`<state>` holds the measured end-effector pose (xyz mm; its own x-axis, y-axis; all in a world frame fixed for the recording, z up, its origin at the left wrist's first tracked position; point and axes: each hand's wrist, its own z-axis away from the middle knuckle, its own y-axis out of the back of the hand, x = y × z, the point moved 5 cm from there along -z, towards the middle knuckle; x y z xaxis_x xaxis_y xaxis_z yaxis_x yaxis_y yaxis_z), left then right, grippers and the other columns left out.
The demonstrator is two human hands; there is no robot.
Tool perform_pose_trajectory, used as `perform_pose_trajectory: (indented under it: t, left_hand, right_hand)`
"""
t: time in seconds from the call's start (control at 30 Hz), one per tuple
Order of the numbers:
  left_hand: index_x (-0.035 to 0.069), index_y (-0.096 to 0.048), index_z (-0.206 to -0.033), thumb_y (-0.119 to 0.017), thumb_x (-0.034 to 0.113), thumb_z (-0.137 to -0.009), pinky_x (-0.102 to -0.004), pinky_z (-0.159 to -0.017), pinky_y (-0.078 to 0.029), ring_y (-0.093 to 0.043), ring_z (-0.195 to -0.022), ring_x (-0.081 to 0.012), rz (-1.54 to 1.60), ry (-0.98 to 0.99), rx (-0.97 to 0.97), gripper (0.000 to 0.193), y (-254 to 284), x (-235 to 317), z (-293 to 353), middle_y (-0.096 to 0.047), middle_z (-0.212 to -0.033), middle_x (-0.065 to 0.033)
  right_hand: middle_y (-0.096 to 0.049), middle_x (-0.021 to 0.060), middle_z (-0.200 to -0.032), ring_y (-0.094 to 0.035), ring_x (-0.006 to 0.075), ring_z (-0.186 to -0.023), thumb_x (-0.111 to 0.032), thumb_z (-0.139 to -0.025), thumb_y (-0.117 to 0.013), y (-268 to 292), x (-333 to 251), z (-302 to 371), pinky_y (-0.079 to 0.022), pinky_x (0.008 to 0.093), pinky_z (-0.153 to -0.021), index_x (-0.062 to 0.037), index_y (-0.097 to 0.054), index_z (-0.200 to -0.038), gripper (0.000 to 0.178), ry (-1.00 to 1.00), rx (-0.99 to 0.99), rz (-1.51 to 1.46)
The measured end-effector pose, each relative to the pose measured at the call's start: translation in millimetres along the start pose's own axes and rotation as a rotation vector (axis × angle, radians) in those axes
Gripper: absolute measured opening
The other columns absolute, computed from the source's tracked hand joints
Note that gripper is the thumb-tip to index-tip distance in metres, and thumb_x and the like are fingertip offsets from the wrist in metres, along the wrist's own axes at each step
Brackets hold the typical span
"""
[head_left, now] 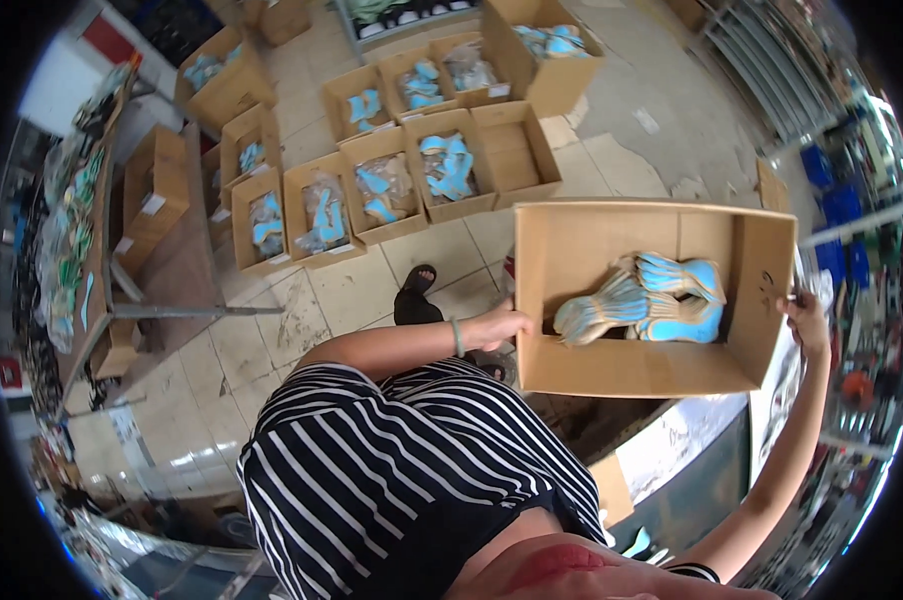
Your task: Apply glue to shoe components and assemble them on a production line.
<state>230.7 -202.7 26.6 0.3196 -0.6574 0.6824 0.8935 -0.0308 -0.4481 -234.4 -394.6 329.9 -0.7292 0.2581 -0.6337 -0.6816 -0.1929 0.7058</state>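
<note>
I hold an open cardboard box [572, 250] in front of me with both hands. My left hand [497, 325] grips its left wall near the lower corner. My right hand [807, 312] grips its right wall. Inside lies a fanned stack of light blue and tan shoe insoles [642, 300]. The box hangs above a tiled floor and the edge of a work surface.
Several open cardboard boxes [412, 180] with bagged blue insoles stand in rows on the tiled floor ahead. A table [97, 250] with more insoles runs along the left. Metal shelving [772, 70] stands at the far right. My sandalled foot [417, 290] is on the floor.
</note>
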Motion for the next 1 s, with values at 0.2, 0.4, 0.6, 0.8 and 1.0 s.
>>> perform_pose_trajectory:
  t: [0.2, 0.4, 0.6, 0.8, 1.0]
  left_hand:
    - [0.003, -0.039, -0.129, -0.057, 0.001, -0.072, -0.0452, -0.068, -0.056, -0.059, -0.097, -0.0291, 0.273, -0.129, 0.344, 0.060, 203.4, 79.2, 62.5, -0.053, -0.109, -0.0135]
    - [0.000, -0.045, -0.114, -0.055, 0.003, -0.076, -0.0558, -0.073, -0.059, -0.063, -0.084, -0.0378, 0.593, -0.310, 0.573, 0.039, 447.5, 168.1, 71.7, -0.054, -0.103, -0.0185]
    - [-0.002, -0.052, -0.076, -0.057, 0.008, -0.080, -0.0628, -0.077, -0.057, -0.060, -0.090, -0.0375, 0.878, -0.320, 0.760, 0.012, 684.7, 195.6, 29.2, -0.053, -0.088, -0.0185]
    - [-0.004, -0.048, -0.089, -0.056, 0.013, -0.083, -0.0622, -0.079, -0.058, -0.055, -0.094, -0.0460, 0.871, -0.378, 1.035, 0.021, 855.7, 262.0, -7.6, -0.048, -0.093, -0.0215]
    - [0.003, -0.043, -0.096, -0.059, 0.017, -0.083, -0.0755, -0.081, -0.047, -0.043, -0.112, -0.0589, 0.996, -0.626, 0.796, 0.024, 965.1, 328.2, -34.5, -0.040, -0.117, -0.0284]
  right_hand:
    - [-0.066, 0.0013, -0.087, -0.059, 0.0080, -0.077, -0.004, -0.090, -0.059, -163.7, -210.2, -110.9, -0.045, 0.0218, -0.068, 0.0000, -0.063, -0.107, 0.017, 0.606, -0.040, -0.069]
    - [-0.070, 0.0104, -0.088, -0.063, 0.0138, -0.082, -0.005, -0.089, -0.061, -476.4, -292.7, -160.3, -0.051, 0.0294, -0.074, 0.0021, -0.065, -0.104, 0.017, 0.551, -0.371, 0.141]
    - [-0.067, 0.0146, -0.073, -0.066, 0.0302, -0.071, -0.031, -0.092, -0.055, -700.2, -194.0, -190.6, -0.049, 0.0403, -0.064, -0.0081, -0.068, -0.088, 0.026, 0.343, -0.520, 0.596]
    - [-0.066, 0.0069, -0.072, -0.065, 0.0176, -0.054, -0.014, -0.093, -0.058, -764.7, -105.7, -155.8, -0.044, 0.0285, -0.045, -0.0005, -0.066, -0.098, 0.017, -0.322, -0.842, 0.245]
    - [-0.068, 0.0116, -0.077, -0.067, 0.0193, -0.055, -0.008, -0.087, -0.059, -753.8, -115.4, -188.6, -0.051, 0.0319, -0.051, 0.0041, -0.066, -0.098, 0.017, -0.432, -0.691, 0.130]
